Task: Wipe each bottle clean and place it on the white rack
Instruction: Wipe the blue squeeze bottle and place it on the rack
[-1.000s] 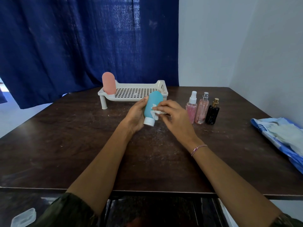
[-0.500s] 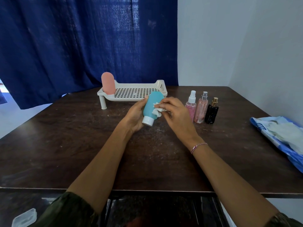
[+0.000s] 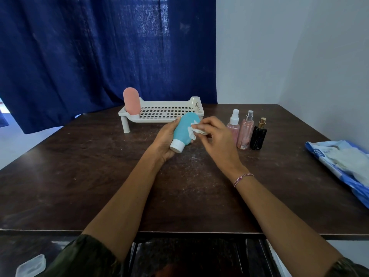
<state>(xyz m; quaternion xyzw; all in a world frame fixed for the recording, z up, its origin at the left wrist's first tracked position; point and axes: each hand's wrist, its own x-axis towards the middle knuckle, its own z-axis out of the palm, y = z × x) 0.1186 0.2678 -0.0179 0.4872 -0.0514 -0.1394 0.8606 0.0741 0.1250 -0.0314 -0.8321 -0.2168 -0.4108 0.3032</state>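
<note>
While the left hand (image 3: 163,140) clamps the teal bottle (image 3: 184,129), cap tilted toward the viewer, right hand (image 3: 215,136) fingers pinch a white wipe (image 3: 194,131) against its right side, near the white rack (image 3: 161,113).

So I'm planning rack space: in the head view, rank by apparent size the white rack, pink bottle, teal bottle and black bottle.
1. White rack, clearly largest.
2. Teal bottle and pink bottle: look alike; the teal one is held nearer the camera and tilted, so unranked.
3. Black bottle, smallest.
</note>
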